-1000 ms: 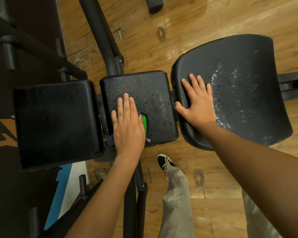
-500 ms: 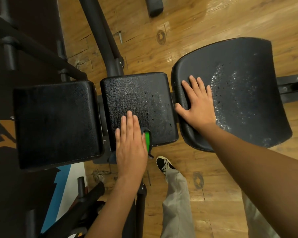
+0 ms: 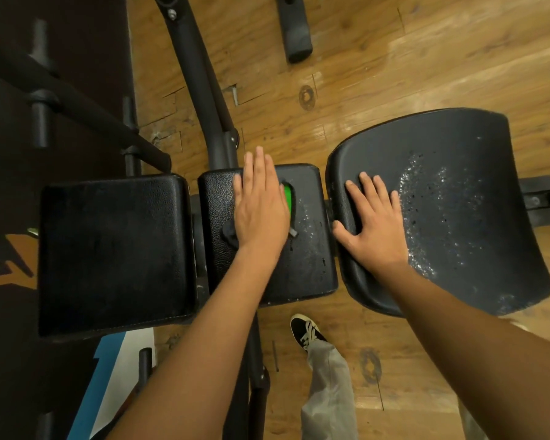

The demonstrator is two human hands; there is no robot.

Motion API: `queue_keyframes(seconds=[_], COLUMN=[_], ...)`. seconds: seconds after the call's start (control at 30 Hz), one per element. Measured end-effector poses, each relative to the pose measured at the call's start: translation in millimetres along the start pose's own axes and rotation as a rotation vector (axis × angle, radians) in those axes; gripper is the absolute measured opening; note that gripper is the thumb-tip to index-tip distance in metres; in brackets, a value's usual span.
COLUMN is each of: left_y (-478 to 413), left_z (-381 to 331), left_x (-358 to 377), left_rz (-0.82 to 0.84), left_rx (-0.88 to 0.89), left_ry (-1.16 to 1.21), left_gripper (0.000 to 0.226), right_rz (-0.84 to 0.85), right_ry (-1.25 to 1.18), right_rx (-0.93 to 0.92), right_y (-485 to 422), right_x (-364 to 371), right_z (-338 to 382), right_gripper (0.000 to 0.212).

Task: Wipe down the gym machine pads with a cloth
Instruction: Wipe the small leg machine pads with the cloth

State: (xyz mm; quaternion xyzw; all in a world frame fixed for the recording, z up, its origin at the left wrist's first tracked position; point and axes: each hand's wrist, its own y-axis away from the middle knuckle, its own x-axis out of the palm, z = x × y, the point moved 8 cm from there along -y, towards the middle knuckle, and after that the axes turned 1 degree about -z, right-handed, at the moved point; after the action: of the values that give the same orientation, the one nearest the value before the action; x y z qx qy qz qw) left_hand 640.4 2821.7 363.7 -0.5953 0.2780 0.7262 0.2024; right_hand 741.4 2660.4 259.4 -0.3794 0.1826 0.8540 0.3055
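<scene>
Three black pads sit in a row. My left hand (image 3: 261, 204) lies flat, fingers straight, on the far part of the middle pad (image 3: 305, 255), pressing a dark cloth (image 3: 289, 200) with a green patch; only its edges show beside my palm. My fingertips reach past the pad's far edge. My right hand (image 3: 373, 220) rests flat with spread fingers on the left part of the curved seat pad (image 3: 477, 217). Droplets lie on the seat pad and on the right side of the middle pad. The large left pad (image 3: 115, 255) is untouched.
A black frame tube (image 3: 200, 90) runs from the middle pad to the far left. Dark bars (image 3: 42, 100) cross the left side over a dark mat. My shoe (image 3: 305, 331) and grey trouser leg stand on the wooden floor below the pads.
My left hand has slid the cloth from the middle pad's near edge up to its far edge. My right hand has stayed in place on the seat pad.
</scene>
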Motion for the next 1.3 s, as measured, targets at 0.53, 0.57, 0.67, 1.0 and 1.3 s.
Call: queue_keyframes(seconds=[0.53,0.57,0.67,1.0,1.3], left_y=[48.8,31.5,-13.1,68.4,-9.5], left_z=[15.2,11.8,5.9,16.6,8.4], left_x=[4.0,1.7,-5.6,3.7,-6.5], left_rz=[0.004,-0.006,-0.007,0.034,0.009], left_rx=[0.052,0.057,0.042,0.067,0.090], left_ry=[-0.012,-0.011,0.004,0.000,0.000], left_gripper=[0.059,0.059,0.058,0.059,0.058], right_rz=[-0.034,-0.033,-0.030,-0.011,-0.033], right_ry=[-0.031,-0.030,-0.022,-0.005,-0.007], right_rx=[-0.006,-0.007,-0.008,-0.011,-0.011], right_y=[0.3,0.2,-0.5,-0.6,-0.2], right_x=[-0.8,-0.5,-0.1,1.6,0.6], right_z=[-0.1,-0.1,0.2,-1.7,-1.5], right_gripper=[0.078,0.078,0.079,0.079,0.077])
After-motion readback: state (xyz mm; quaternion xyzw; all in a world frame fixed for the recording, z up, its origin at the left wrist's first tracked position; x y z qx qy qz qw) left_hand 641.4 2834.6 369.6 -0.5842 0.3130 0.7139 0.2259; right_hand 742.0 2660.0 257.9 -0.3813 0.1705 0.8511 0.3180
